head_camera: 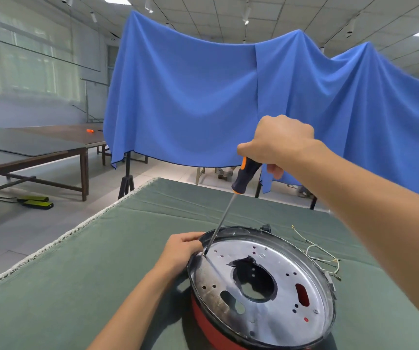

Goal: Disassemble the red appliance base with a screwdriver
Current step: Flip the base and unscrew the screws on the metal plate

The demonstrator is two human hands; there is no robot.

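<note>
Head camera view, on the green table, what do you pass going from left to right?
Left hand gripping the rim → screwdriver tip on the metal plate → red appliance base → loose wires at the right.

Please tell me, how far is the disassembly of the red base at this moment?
Partly done, it seems: the metal plate shows a gaping central hole, and loose wires lie beside the red base. In hand: the right hand holds the screwdriver, tip at the plate's edge; the left hand grips the rim. Left: the plate itself is not yet out.
</note>
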